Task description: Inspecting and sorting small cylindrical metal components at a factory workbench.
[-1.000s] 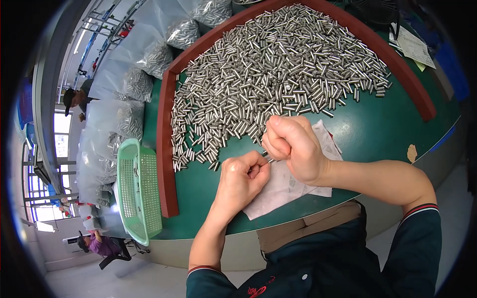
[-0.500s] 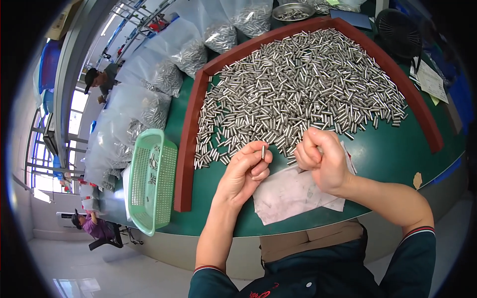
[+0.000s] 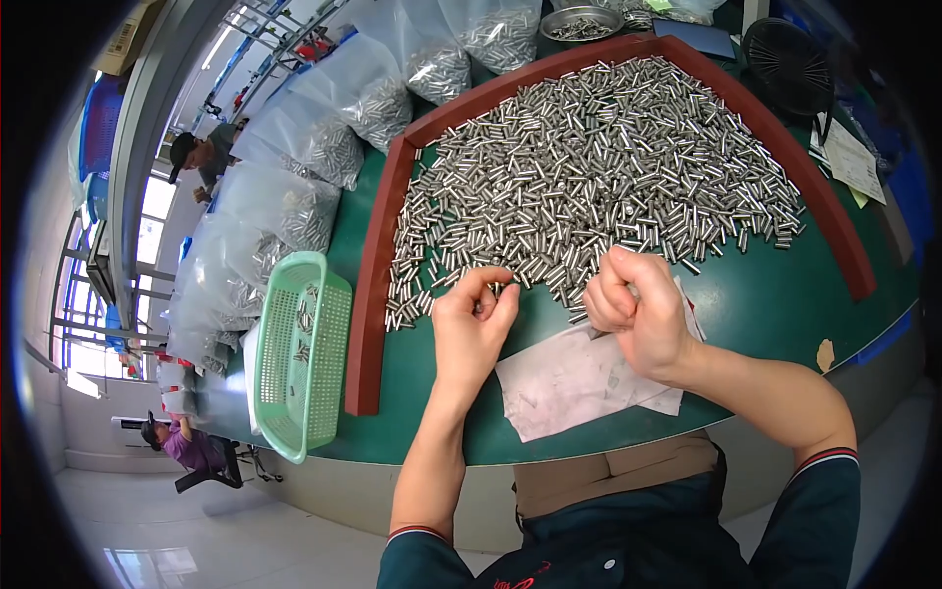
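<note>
A wide heap of small silvery metal pins [image 3: 599, 167] lies on the green tabletop. My left hand [image 3: 469, 329] is at the heap's near edge, thumb and curled fingers almost meeting. Metal shows between the fingertips, but whether it is held or lies behind them is unclear. To its right, my right hand [image 3: 640, 312] is closed in a fist in front of the heap, and whatever it holds is hidden by the fingers. Below the hands lies a stained pale pink cloth [image 3: 564, 388], partly under the right hand.
A dark red wooden frame [image 3: 365, 363] borders the heap. Left of it stands a green plastic basket [image 3: 341, 334] with some pins inside. Clear bags of pins [image 3: 329, 157], a metal bowl [image 3: 555, 31] and a black fan [image 3: 785, 64] sit farther back. Two people are at left.
My left hand has turned over from showing an upright pin at its fingertips and shifted slightly left, against the heap's edge. My right fist stays almost in place.
</note>
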The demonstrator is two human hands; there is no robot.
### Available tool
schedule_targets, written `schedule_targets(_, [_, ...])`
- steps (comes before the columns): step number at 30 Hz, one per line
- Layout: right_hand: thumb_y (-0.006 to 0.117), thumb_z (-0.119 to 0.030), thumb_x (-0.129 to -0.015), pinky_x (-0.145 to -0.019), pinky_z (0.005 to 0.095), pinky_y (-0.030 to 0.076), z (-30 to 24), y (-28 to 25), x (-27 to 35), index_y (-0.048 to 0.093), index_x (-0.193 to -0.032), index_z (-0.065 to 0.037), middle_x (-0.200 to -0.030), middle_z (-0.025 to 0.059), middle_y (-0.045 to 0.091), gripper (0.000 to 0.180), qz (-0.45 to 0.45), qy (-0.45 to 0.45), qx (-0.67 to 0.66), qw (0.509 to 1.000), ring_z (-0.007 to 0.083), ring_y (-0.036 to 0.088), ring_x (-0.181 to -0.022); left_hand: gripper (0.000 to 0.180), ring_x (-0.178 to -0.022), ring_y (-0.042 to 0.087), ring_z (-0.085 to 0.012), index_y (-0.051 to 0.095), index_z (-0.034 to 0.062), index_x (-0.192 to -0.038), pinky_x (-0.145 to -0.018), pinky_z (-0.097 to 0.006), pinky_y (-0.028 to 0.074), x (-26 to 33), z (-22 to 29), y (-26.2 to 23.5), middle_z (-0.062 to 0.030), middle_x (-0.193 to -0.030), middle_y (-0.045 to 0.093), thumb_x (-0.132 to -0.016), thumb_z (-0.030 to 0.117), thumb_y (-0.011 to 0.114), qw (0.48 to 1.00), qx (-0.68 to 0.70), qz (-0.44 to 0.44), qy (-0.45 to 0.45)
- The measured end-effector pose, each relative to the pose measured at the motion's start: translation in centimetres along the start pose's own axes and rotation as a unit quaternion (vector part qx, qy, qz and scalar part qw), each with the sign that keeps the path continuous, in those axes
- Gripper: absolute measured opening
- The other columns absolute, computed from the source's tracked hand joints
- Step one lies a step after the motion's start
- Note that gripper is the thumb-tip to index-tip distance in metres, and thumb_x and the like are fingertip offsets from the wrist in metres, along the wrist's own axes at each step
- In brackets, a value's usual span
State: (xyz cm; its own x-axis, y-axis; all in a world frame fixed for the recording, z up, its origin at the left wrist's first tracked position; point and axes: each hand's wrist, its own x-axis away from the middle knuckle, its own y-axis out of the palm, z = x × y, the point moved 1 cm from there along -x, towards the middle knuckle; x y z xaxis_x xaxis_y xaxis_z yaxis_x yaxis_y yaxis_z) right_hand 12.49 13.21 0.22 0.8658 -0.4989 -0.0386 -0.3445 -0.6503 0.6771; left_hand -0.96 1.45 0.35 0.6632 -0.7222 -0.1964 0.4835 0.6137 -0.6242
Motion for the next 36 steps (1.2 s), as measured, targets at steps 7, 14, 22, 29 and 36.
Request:
schedule_targets(7, [0.035,-0.02,-0.085,-0.041,0.0237,0.017,-0.1,0.0,0.1,0.027,-0.05,-0.009,-0.045,-0.0026,0.026,0.038,0.003,0.0,-0.008,1.0,0.0068,0.021,-0.042,0.011,-0.055,0.057,-0.0252,0.061,0.0039,-0.083,-0.051,-0.033,0.043,-0.6,0.1,0.8,-0.0117,-0.069,0.06,-0.072,0.005,0.06,0.957,-0.21,-0.041,0.195])
schedule_targets(14, [0.033,-0.022,-0.087,-0.04,0.0247,0.017,-0.2,0.2,0.1,0.027,-0.049,-0.011,-0.041,-0.0016,0.024,0.04,0.019,0.001,0.013,1.0,0.0086,0.019,-0.039,0.008,-0.049,0.054,-0.019,0.061,0.0011,-0.08,-0.048,-0.028,0.042,-0.6,0.5,0.5,-0.0099,-0.065,0.059,-0.073,0.003,0.06,0.964,-0.174,-0.068,0.187])
schedule_targets(22, [0.031,-0.024,-0.087,-0.041,0.025,0.017,0.0,-0.1,0.2,0.027,-0.049,-0.011,-0.042,-0.0012,0.024,0.04,0.025,0.002,-0.009,1.0,0.009,0.019,-0.04,0.012,-0.042,0.043,-0.0155,0.056,0.0001,-0.071,-0.041,-0.028,0.035,2.2,3.0,1.5,-0.0066,-0.05,0.047,-0.069,0.008,0.066,0.976,-0.052,-0.206,0.038])
schedule_targets(29, [0.032,-0.024,-0.087,-0.041,0.0249,0.017,-0.1,0.0,0.5,0.028,-0.05,-0.011,-0.042,-0.0016,0.024,0.039,0.015,-0.012,-0.026,0.999,0.0088,0.019,-0.04,0.016,-0.042,0.043,-0.0162,0.057,0.001,-0.069,-0.041,-0.028,0.035,2.3,2.4,1.6,-0.0064,-0.05,0.046,-0.065,0.008,0.07,0.977,-0.069,-0.195,0.059])
schedule_targets(36, [0.032,-0.023,-0.086,-0.041,0.025,0.017,0.2,-0.2,0.2,0.028,-0.05,-0.011,-0.042,-0.0016,0.024,0.039,0.017,-0.02,-0.02,0.999,0.0086,0.018,-0.04,0.015,-0.042,0.044,-0.0162,0.057,0.001,-0.067,-0.042,-0.028,0.036,2.2,2.2,1.8,-0.0065,-0.05,0.048,-0.064,0.008,0.07,0.977,-0.06,-0.196,0.057])
